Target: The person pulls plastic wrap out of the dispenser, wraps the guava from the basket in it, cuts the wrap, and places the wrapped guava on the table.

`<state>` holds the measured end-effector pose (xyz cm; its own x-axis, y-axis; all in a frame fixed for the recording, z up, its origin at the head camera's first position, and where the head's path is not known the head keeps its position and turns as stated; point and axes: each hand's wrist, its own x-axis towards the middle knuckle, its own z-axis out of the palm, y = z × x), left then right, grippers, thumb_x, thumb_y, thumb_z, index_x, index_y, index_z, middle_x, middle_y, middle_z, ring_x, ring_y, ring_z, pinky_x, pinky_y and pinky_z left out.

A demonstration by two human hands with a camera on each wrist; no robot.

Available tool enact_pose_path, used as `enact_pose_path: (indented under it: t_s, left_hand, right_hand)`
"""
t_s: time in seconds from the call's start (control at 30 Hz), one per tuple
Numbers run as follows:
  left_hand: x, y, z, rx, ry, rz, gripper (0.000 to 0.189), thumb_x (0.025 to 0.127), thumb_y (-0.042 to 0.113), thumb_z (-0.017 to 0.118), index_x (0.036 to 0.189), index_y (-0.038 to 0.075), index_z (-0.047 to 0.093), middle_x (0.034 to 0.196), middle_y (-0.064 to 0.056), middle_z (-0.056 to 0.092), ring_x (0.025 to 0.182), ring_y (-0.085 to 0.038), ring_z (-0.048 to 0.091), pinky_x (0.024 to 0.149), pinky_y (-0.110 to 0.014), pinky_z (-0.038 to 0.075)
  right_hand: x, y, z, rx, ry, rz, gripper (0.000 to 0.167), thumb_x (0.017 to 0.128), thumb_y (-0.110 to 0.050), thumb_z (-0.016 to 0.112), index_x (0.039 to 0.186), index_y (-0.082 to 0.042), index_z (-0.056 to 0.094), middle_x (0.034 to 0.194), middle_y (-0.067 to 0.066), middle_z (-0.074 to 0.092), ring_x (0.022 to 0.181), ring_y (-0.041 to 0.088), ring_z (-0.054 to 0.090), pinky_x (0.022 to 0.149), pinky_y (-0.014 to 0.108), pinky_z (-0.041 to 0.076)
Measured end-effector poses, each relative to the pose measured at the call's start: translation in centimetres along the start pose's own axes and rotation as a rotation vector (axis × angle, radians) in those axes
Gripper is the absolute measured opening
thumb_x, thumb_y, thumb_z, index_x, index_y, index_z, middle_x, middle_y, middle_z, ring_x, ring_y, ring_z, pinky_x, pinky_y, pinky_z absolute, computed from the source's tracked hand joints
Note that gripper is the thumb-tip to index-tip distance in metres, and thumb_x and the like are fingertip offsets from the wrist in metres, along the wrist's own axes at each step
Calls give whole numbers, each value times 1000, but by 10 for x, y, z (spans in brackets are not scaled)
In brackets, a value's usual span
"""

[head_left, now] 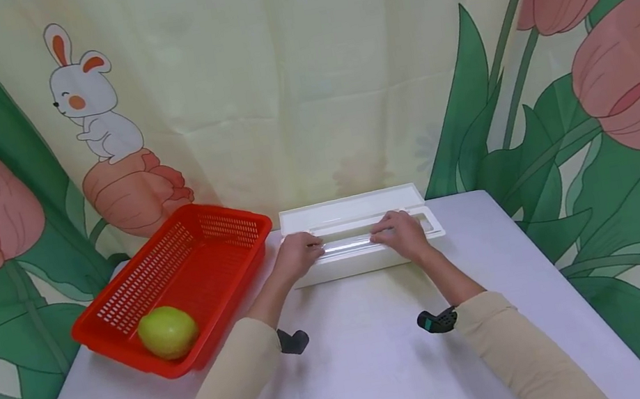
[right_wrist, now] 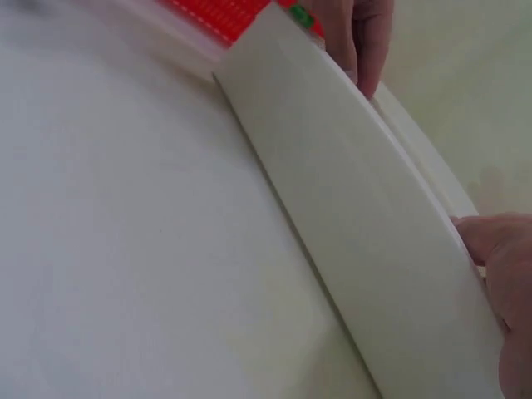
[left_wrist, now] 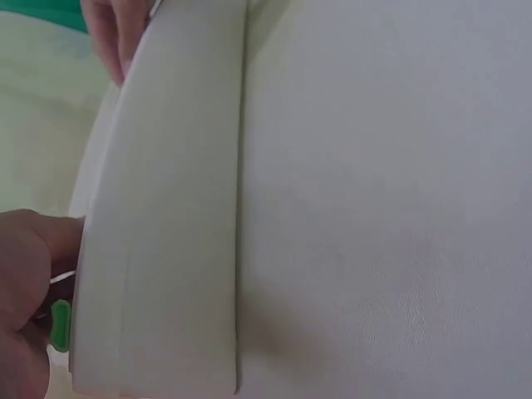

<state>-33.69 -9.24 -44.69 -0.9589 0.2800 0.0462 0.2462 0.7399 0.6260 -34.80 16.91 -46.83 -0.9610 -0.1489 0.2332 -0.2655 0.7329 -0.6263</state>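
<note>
Against the back of the table stands a long white cling film dispenser (head_left: 356,264), its lid (head_left: 353,206) tipped up and back. A shiny strip of clear cling film (head_left: 348,243) stretches across the opening between both hands. My left hand (head_left: 299,254) pinches it near the left end, with a green tab (left_wrist: 61,325) beside the fingers in the left wrist view. Toward the right end, my right hand (head_left: 401,234) pinches the film with thumb and fingers. The fingertips of both hands are partly hidden behind the dispenser's front wall in the wrist views.
A red plastic basket (head_left: 236,305) stands to the left of the dispenser, with a yellow-green round fruit (head_left: 168,332) in its near end. A white cloth covers the table (head_left: 375,374). Behind it hangs a printed curtain (head_left: 330,70).
</note>
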Motion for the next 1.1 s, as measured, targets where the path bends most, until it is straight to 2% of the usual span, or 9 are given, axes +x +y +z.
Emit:
enact_pose_path:
  t_s: [0.1, 0.3, 0.43, 0.5, 0.6, 0.67, 0.83, 1.0, 1.1]
  left_hand:
    - [1, 1, 1, -9, 25, -4, 23, 89, 15, 69, 111, 8, 73, 106, -8, 71, 99, -23, 62, 86, -34, 56]
    - [1, -2, 4, -72, 121, -5, 15, 87, 10, 71, 100, 7, 76, 95, -7, 73, 91, -23, 62, 84, -34, 56]
    - [4, -1, 8, -9, 108, 24, 12, 89, 9, 67, 98, 5, 75, 90, -5, 69, 85, -21, 59, 79, -33, 56]
    - [5, 0, 10, 41, 93, 38, 12, 91, 8, 63, 98, 4, 72, 90, -5, 66, 85, -20, 57, 79, -32, 55]
    - [5, 0, 13, 113, 106, 56, 10, 93, 9, 60, 95, 5, 69, 91, -4, 63, 87, -19, 56, 81, -31, 54]
    - [4, 0, 14, 134, 123, 60, 8, 94, 10, 58, 94, 7, 66, 91, -4, 62, 88, -18, 55, 81, -31, 53]
    - [0, -1, 13, 77, 152, 39, 4, 96, 13, 58, 97, 10, 60, 89, -3, 60, 84, -18, 54, 77, -30, 51]
    - [-1, 1, 10, 28, 134, 50, 5, 97, 14, 57, 101, 12, 57, 87, -3, 59, 81, -18, 54, 74, -27, 51]
    - [-2, 4, 7, 2, 117, 57, 6, 97, 14, 56, 103, 12, 56, 88, -4, 58, 82, -19, 54, 73, -27, 52]
  right_hand:
    - [0, 0, 2, 0, 24, -43, 13, 83, -21, 76, 92, -12, 79, 93, 5, 67, 97, 27, 57, 88, 46, 40]
    - [-2, 3, 7, -13, 89, -121, 7, 82, -16, 76, 87, -11, 78, 89, 5, 69, 92, 26, 61, 83, 45, 43]
    - [-3, 5, 9, -13, 106, -136, 7, 85, -17, 73, 87, -11, 77, 89, 4, 68, 90, 24, 62, 84, 45, 42]
    - [-4, 5, 9, -10, 114, -141, 8, 86, -18, 73, 87, -11, 76, 89, 5, 68, 89, 24, 62, 85, 46, 42]
    - [-4, 6, 9, -9, 117, -145, 8, 86, -18, 72, 88, -10, 76, 89, 5, 68, 88, 24, 62, 85, 46, 42]
    - [-3, 6, 9, -3, 113, -140, 9, 86, -19, 72, 89, -11, 76, 90, 5, 69, 89, 24, 62, 83, 43, 44]
    - [-3, 3, 8, 45, 71, -128, 18, 85, -21, 74, 100, -10, 75, 100, 8, 70, 95, 26, 62, 84, 43, 49]
    - [-2, -6, 9, 71, 6, -162, 30, 84, -21, 74, 110, -6, 71, 113, 12, 69, 111, 31, 61, 98, 47, 47]
    - [-1, -11, 10, 60, -7, -195, 30, 84, -19, 74, 111, -5, 71, 113, 13, 70, 110, 32, 62, 98, 47, 47]
